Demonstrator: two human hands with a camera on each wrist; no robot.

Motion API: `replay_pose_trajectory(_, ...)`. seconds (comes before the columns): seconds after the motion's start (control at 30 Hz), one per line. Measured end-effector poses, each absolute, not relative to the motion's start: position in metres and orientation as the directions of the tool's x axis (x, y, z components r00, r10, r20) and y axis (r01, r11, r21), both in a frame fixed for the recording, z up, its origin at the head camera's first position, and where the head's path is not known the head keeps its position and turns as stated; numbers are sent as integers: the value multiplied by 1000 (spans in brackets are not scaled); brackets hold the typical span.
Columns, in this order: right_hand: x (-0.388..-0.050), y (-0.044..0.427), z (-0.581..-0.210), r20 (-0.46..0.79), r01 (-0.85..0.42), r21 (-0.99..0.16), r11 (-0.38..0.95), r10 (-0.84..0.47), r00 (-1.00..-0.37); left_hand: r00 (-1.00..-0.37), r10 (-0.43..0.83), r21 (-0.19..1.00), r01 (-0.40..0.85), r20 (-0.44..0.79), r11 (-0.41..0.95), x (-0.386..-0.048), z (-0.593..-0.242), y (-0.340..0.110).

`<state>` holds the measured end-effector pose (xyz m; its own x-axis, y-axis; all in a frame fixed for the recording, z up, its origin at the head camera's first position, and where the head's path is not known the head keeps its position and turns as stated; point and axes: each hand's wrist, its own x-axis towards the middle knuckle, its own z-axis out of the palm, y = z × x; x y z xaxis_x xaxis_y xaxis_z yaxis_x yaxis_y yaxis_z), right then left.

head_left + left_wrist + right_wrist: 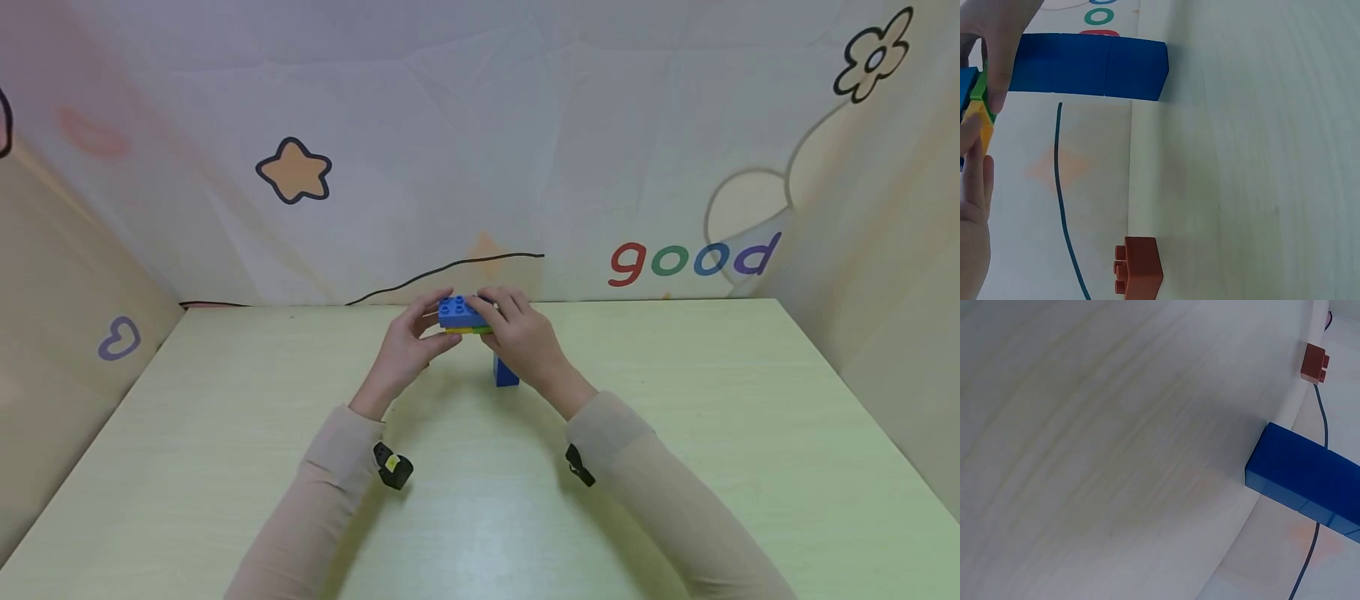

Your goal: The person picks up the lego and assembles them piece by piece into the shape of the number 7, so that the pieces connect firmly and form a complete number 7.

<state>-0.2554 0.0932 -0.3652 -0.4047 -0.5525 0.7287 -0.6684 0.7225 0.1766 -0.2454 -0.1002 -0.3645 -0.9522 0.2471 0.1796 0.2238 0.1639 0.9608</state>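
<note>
A blue building brick (453, 312) with studs on top is held between both hands, with a yellow brick (985, 125) and a green brick (980, 87) under it. My left hand (401, 358) pinches its left end between thumb and fingers. My right hand (528, 342) grips the right end, fingers over the top. Below the right hand stands a tower of stacked blue bricks (506, 372). The tower's upper part is behind that hand, and whether the held bricks touch it I cannot tell.
A reddish-brown brick (1142, 265) stands on the table to the left of the tower, mostly behind the left hand in the head view. The pale wooden table (480, 517) ends at a printed cloth backdrop (420, 167).
</note>
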Motion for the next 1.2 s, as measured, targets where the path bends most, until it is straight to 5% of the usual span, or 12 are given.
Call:
replay_pose_trajectory(0.3,-255,92,-366,742,-647,178,741,-533,-406,-910,183,844,415,373,340,-243,-371,-88)
replay_pose_trajectory(0.6,-257,93,-369,752,-656,176,733,-530,-390,-764,243,544,609,598,577,-241,-377,-87)
replay_pose_trajectory(0.9,-256,99,-367,719,-672,192,715,-569,-399,-625,344,239,660,700,712,-242,-380,-91)
replay_pose_trajectory(1.2,-258,100,-366,755,-687,203,697,-558,-344,-441,437,-44,663,784,748,-246,-380,-93)
